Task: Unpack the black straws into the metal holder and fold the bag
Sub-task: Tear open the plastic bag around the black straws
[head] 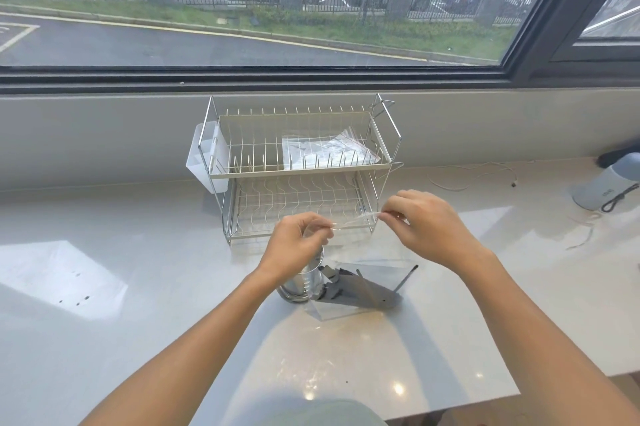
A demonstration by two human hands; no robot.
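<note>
Both hands, left hand [294,245] and right hand [426,228], pinch the clear bag's [349,223] top edge taut. Black straws [360,290] lie loose inside it beside the shiny metal holder [301,282].

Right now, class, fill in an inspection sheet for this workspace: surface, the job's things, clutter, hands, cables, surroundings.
Surface: pale glossy counter, sunlit patches.
Job's things: clear bag held up by its top edge, black straws at its bottom; metal holder standing beside it, under the left hand.
Clutter: two-tier wire dish rack with a plastic sheet on its top tier and a white caddy on its side; grey bottle far right.
Hands: left hand and right hand each pinch the bag's top edge.
Cables: thin white cable on the counter.
Surroundings: window onto a road and parked cars.
</note>
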